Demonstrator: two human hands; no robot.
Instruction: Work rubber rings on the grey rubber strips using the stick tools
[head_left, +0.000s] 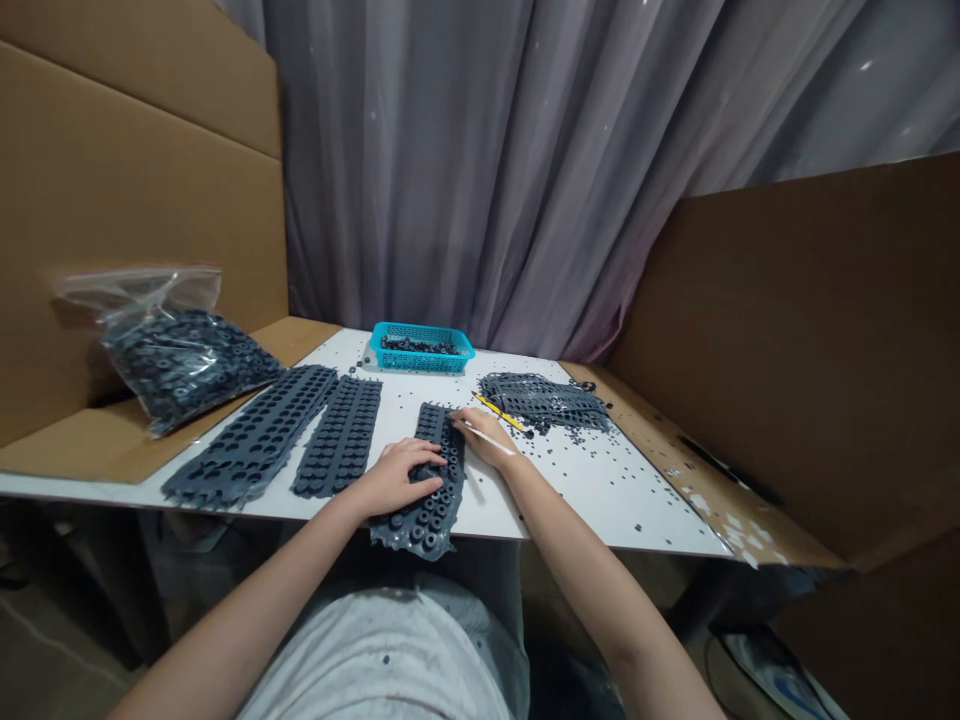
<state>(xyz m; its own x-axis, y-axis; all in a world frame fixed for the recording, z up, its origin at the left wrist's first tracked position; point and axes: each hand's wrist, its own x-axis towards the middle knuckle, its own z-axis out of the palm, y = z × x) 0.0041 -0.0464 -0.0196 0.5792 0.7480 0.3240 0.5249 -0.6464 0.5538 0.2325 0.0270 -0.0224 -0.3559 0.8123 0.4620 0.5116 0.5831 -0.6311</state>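
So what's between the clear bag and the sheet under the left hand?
A wide grey sheet with holes, then a narrower grey sheet beside it, in the head view.

Grey curtain (pixel 450 150), folded, beyond both the left hand (pixel 401 477) and right hand (pixel 486 437); cardboard wall (pixel 150 180) upright, well left of the left hand; second cardboard wall (pixel 825 330) right of the right hand; pale patches (pixel 739 524) near its base; white-and-blue item (pixel 780 670) lower right of the right hand, identity unclear.
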